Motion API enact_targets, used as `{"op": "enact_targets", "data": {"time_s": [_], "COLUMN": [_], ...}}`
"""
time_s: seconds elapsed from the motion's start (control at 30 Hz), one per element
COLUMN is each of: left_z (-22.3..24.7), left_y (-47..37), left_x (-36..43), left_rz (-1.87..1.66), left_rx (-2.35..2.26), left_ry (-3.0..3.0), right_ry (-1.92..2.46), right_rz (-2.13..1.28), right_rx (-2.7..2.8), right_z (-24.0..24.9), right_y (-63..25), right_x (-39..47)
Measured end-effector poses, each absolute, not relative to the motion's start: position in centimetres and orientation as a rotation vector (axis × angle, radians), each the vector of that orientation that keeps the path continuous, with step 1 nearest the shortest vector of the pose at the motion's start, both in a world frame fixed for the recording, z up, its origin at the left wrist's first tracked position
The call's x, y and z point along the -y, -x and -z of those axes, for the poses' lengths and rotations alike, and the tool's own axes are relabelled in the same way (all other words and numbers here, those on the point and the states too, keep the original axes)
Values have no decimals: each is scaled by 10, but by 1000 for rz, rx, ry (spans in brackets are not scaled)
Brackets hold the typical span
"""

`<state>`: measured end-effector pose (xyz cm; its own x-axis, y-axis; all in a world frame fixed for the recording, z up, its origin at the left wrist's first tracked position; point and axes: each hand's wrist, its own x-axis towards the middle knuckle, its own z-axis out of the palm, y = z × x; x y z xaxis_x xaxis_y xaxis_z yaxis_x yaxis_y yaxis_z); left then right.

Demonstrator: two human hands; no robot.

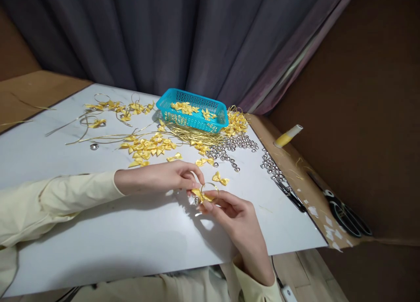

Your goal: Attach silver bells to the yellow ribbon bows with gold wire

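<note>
A yellow ribbon bow [204, 195] with a loop of gold cord and a small silver bell [197, 200] is held between my two hands above the white table. My left hand [179, 176] pinches the bow's left side, near the bell. On the other side, the thumb and fingers of my right hand [233, 209] close on the bow's right end and cord. Just beyond them lies a loose yellow bow [220, 178]. More yellow bows [149, 145] form a pile past my left hand.
A turquoise basket [167, 114] holds some bows at the back. Gold cords [197, 135] lie before it, with silver bells [226, 149] alongside. Finished-looking looped bows [110, 105] sit far left. Black scissors [348, 214] and a yellow-and-white tube [288, 136] occupy the brown right edge.
</note>
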<state>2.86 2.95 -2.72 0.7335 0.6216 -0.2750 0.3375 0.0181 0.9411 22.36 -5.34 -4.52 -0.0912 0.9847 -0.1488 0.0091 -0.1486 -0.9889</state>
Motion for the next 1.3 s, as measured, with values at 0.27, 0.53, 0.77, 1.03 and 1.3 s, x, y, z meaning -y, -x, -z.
{"op": "enact_targets", "data": {"time_s": [0.27, 0.53, 0.77, 1.03, 1.3], "left_z": [18, 27, 21, 13, 20], "left_y": [-31, -35, -38, -36, -38], "left_x": [-25, -29, -22, -18, -14], "left_rz": [-232, -311, -290, -359, -474], "left_rx": [-763, -818, -811, -763, -804], "left_ry": [-1408, -1011, -982, -1394, -1659], "right_ry": [1240, 1101, 1025, 1079, 1081], "right_rz": [-1452, -202, 44, -408, -992], "right_rx": [1248, 1793, 1978, 1737, 1429], "right_z": [46, 48, 50, 50, 47], "right_y": [-222, -226, -224, -225, -225], "right_x": [53, 59, 55, 55, 53]}}
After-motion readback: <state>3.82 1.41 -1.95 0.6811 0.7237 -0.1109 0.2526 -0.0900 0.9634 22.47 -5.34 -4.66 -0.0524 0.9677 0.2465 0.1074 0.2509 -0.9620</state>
